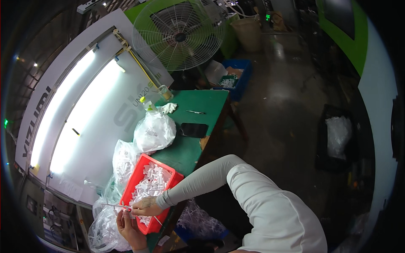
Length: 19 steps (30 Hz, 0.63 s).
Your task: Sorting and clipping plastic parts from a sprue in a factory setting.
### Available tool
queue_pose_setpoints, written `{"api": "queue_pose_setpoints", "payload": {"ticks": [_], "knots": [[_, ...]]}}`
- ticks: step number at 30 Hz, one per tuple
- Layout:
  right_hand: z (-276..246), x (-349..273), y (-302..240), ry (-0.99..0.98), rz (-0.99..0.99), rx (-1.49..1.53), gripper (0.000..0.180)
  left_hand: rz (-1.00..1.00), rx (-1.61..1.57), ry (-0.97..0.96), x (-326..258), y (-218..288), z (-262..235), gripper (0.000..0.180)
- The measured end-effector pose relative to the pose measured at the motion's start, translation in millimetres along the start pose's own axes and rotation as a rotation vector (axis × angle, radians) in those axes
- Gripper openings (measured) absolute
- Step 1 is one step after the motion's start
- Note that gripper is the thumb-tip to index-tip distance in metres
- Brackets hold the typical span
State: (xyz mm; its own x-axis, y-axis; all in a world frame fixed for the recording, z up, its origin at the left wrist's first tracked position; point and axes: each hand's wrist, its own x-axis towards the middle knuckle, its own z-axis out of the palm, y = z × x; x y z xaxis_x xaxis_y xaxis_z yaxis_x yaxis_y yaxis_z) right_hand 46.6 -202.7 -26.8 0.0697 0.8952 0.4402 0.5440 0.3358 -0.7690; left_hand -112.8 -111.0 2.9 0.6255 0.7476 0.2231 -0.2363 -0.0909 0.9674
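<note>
Both my hands meet over the near-left end of a red plastic bin (125, 195) heaped with small white plastic parts (150, 179). My right hand (145, 206) reaches in from the right, its fingers closed on a white plastic runner (110, 205), a thin stick that juts out to the left. Just below it, my left hand (130, 230) is raised with fingertips pinched at a small white part beside the runner. Fingers partly hide the spot where the two hands meet.
Clear plastic bags (155, 131) of white pieces line the green table (202, 101) beside a lit machine panel. A dark phone (194, 130), a pen (195, 112) and a cup (165, 92) lie farther off. Under the table's edge sits another bag (200, 221). A large fan (180, 38) stands behind.
</note>
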Motion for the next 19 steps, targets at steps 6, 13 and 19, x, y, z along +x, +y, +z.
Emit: {"api": "queue_pose_setpoints", "payload": {"ticks": [6, 13, 19], "knots": [[0, 1, 0, 0.025, 0.009, -0.026, 0.046, 0.002, 0.015, -0.034, 2, 3, 1, 0.025], [7, -2, -2, 0.03, 0.006, -0.021, 0.044, 0.08, 0.052, -0.067, -1, 0, -1, 0.022], [3, -1, -1, 0.016, 0.02, -0.061, 0.045, 0.058, 0.084, -0.055, -2, 0, -1, 0.023]]}}
